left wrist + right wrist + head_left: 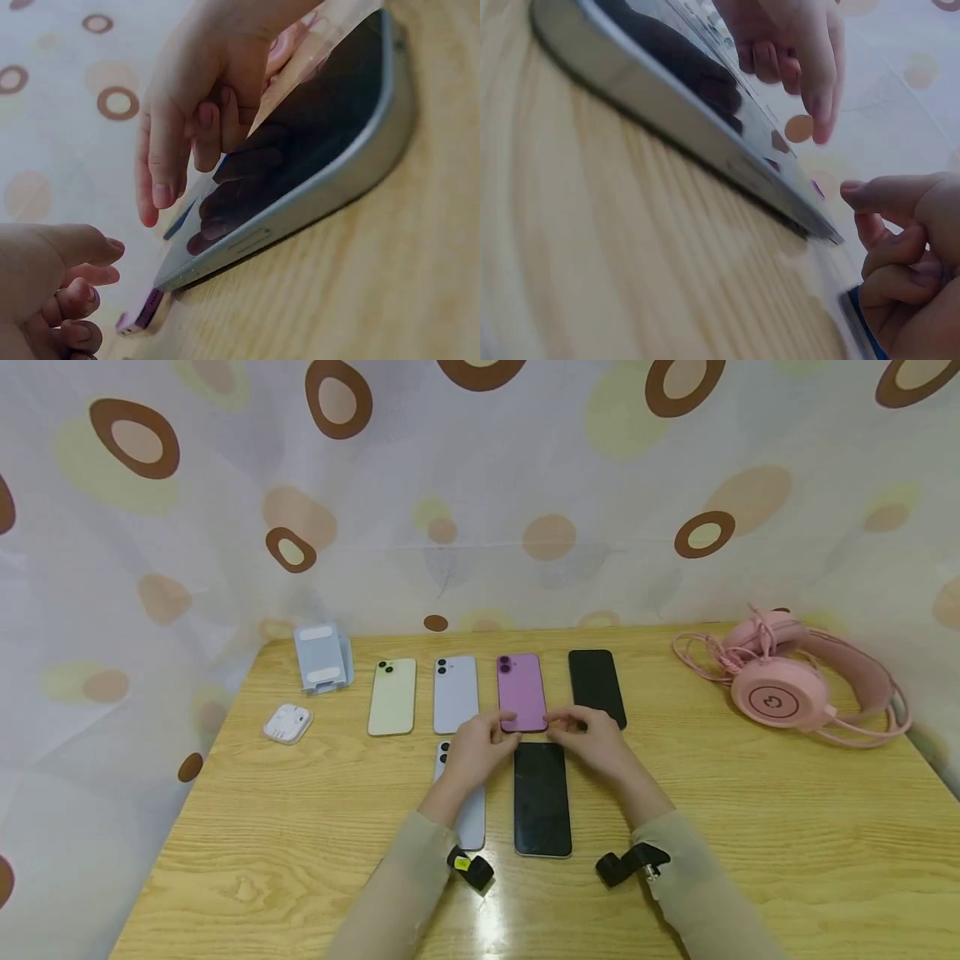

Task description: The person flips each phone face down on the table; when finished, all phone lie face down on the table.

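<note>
My left hand (pixel 480 745) hovers by the lower left corner of a purple phone (pixel 521 690), its fingers loosely bent around nothing. At that phone's lower right corner is my right hand (pixel 591 739), thumb and fingers apart and holding nothing. Between my wrists lies a phone with a dark screen facing up (pixel 542 802); its silver edge fills much of both wrist views. Part of a pale phone (pixel 472 818) is hidden under my left hand and forearm. Whether any fingertip touches the purple phone cannot be told.
In the back row lie a yellow phone (pixel 392 697), a pale lavender phone (pixel 456 693) and a black phone (pixel 596 687). Further left are a light blue phone stand (pixel 322 658) and boxed white earphones (pixel 287 723). Pink headphones (pixel 780 693) with a cable lie at the right.
</note>
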A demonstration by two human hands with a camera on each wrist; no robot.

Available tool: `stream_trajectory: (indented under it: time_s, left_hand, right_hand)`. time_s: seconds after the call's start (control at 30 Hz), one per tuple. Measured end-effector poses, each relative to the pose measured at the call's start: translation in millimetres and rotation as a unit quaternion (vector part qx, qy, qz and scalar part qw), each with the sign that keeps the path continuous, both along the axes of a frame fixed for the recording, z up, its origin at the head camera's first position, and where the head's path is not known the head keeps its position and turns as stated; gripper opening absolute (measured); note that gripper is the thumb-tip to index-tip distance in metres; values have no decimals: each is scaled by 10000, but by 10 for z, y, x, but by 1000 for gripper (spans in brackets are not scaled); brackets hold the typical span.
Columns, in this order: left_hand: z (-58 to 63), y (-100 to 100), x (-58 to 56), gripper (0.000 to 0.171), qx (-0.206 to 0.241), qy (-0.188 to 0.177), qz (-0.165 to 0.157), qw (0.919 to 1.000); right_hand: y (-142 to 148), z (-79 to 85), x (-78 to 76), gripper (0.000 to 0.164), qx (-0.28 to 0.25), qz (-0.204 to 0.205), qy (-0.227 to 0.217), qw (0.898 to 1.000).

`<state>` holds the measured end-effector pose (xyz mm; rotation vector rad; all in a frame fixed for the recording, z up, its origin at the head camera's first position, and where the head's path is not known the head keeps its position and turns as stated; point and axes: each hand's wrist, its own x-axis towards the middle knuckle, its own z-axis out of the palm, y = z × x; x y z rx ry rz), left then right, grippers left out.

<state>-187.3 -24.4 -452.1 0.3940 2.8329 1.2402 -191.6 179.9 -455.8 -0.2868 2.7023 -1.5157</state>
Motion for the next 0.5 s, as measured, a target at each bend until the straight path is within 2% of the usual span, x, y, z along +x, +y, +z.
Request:
stream_trajectory:
  time_s: [0.13,0.23,0.5]
  left_hand:
    - [65,-69,214,34,-129,-149,-718,9972]
    - [80,-143,347,39,-218,-243,-1156,9928]
    - [81,-297,603,65,-747,-375,-1826,9796]
  right_hand:
    - [170,-11,99,23,40,448,-54,9990]
    - [271,-37,145,26,27,749,-269,9968]
    - [419,-102,126,41,221,1472,-399,9880]
